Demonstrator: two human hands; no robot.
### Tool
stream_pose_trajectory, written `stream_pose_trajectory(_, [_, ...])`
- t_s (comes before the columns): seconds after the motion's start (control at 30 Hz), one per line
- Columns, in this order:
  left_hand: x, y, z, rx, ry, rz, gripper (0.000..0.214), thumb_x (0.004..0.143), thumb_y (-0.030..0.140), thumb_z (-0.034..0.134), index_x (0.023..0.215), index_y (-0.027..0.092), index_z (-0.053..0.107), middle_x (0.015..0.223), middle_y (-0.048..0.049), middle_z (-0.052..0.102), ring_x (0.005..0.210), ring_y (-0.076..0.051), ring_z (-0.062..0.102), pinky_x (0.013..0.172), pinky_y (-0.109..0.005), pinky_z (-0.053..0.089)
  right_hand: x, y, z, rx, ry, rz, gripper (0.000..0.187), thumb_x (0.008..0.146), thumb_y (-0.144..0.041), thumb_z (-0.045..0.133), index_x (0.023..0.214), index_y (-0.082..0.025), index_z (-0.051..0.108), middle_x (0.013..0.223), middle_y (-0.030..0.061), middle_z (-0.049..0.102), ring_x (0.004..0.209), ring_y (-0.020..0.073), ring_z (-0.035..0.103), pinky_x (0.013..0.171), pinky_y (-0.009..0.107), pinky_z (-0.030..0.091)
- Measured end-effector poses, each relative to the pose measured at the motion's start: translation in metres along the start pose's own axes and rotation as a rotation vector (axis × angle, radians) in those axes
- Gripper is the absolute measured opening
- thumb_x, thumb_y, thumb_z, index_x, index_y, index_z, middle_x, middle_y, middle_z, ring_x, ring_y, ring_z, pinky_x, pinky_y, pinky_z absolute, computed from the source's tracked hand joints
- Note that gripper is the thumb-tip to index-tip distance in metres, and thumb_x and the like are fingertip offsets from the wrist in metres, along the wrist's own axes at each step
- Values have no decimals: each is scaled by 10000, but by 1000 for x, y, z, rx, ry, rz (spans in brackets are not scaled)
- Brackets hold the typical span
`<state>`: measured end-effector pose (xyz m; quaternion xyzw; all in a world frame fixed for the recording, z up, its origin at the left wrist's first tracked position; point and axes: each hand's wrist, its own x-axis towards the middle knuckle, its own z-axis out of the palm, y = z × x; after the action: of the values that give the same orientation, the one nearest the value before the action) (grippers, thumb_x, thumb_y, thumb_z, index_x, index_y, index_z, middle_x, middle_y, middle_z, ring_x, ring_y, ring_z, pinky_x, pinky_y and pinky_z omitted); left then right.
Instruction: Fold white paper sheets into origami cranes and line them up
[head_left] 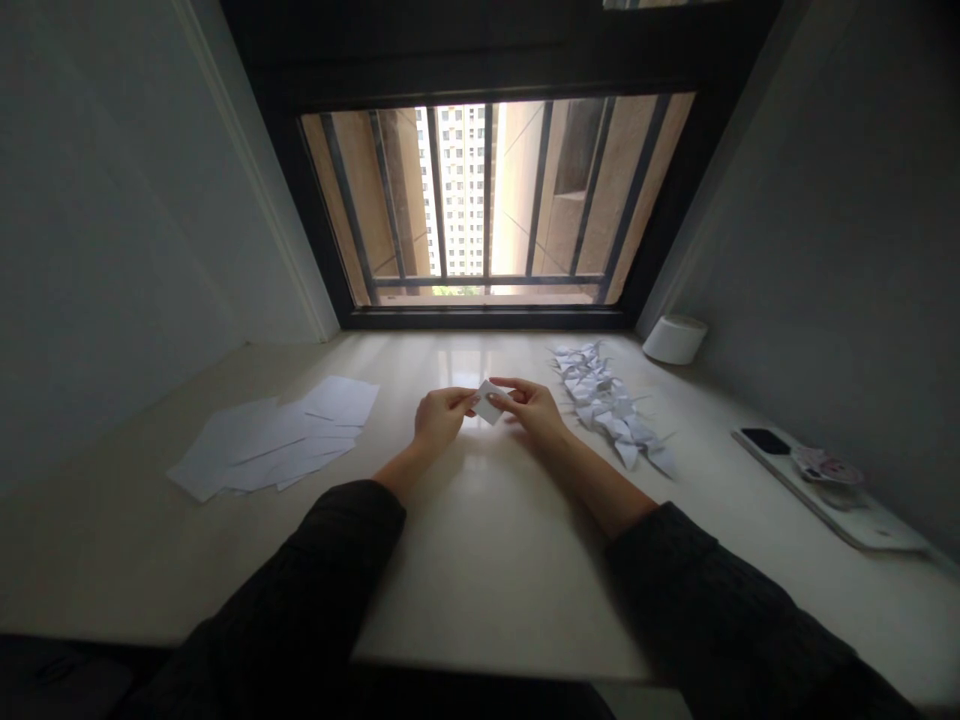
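Between my two hands is a small folded white paper [490, 408], held up over the counter as a diamond shape. My left hand [444, 412] pinches its left corner between thumb and fingers. On the other side, my right hand [531, 402] grips it with the thumb in front and the fingers behind. Sheets of white paper [285, 430] lie overlapped to the left of my left hand. Several folded paper cranes [604, 400] sit in a cluster to the right, beyond my right wrist.
A phone [825, 490] with a round grip on its back lies at the right. In the back right corner stands a white cup-like object [675, 340]. A dark-framed window [487, 318] with bars closes off the back of the pale counter [480, 580].
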<state>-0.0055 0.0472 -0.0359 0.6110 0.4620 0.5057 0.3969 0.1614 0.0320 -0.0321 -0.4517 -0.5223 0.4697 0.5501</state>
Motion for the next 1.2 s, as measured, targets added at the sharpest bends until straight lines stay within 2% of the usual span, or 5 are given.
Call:
stream_pose_trajectory(0.23, [4,-5,-2,-81,-4,-22,213,642,325,719,803,187,732,762,-66,719,672,-191,657,660,-298,505,1,3,-1,5,-21,-2,505,638,-478,678,1065,-207,666,646,12,677,603,154,618,437,216,448])
stream_pose_trajectory(0.5, [-1,-3,-5,-38,-191,35,362,666,353,707,976,167,692,751,-73,714,683,-189,664,674,-293,493,-1,4,0,-128,188,-196,477,640,-447,700,1029,-172,667,571,8,655,541,149,583,519,254,445])
stream_pose_trajectory(0.77, [-10,12,0,-49,-324,-10,298,631,382,724,800,138,694,713,-59,700,657,-167,632,596,-253,438,-6,-1,4,-215,244,-316,366,700,-416,657,1004,-212,674,715,24,695,648,170,627,647,293,477])
stream_pose_trajectory(0.93, [-11,16,0,8,-283,-106,345,667,417,689,876,142,700,795,-76,716,739,-195,656,565,-237,397,-2,4,6,-166,222,-264,449,670,-463,679,1018,-179,670,709,45,701,649,182,640,636,295,484])
stream_pose_trajectory(1.2, [-10,18,-2,-101,-136,-166,415,674,458,684,940,139,696,858,-115,717,828,-232,665,652,-274,425,-1,9,5,-105,44,-182,462,643,-449,718,1016,-183,667,751,46,713,719,191,659,698,310,477])
